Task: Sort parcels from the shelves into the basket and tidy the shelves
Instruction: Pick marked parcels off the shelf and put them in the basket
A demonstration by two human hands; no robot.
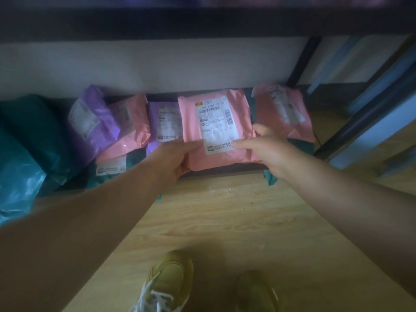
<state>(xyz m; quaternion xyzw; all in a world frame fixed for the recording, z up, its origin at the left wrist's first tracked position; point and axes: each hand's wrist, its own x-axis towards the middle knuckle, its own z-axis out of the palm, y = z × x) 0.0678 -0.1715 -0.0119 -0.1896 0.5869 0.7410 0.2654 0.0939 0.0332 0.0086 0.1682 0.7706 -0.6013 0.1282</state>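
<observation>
A pink parcel (pixel 191 122) with a white shipping label stands tilted at the front of the bottom shelf. My left hand (pixel 173 158) grips its lower left corner, thumb on the front face. My right hand (pixel 267 149) holds its lower right edge, thumb pressed on the label. Around it lie other parcels: a purple one (pixel 94 122) at left, a pink one (pixel 128 131) beside it, a purple one (pixel 164 124) behind my left hand, a pink one (pixel 283 113) at right. No basket is in view.
Large teal parcels (pixel 29 149) pile up at the far left. A dark shelf board (pixel 202 21) runs overhead, and a black shelf post (pixel 304 61) stands at right. The wooden floor (pixel 225 217) spreads below, with my yellow shoes (pixel 171 282) near the bottom edge.
</observation>
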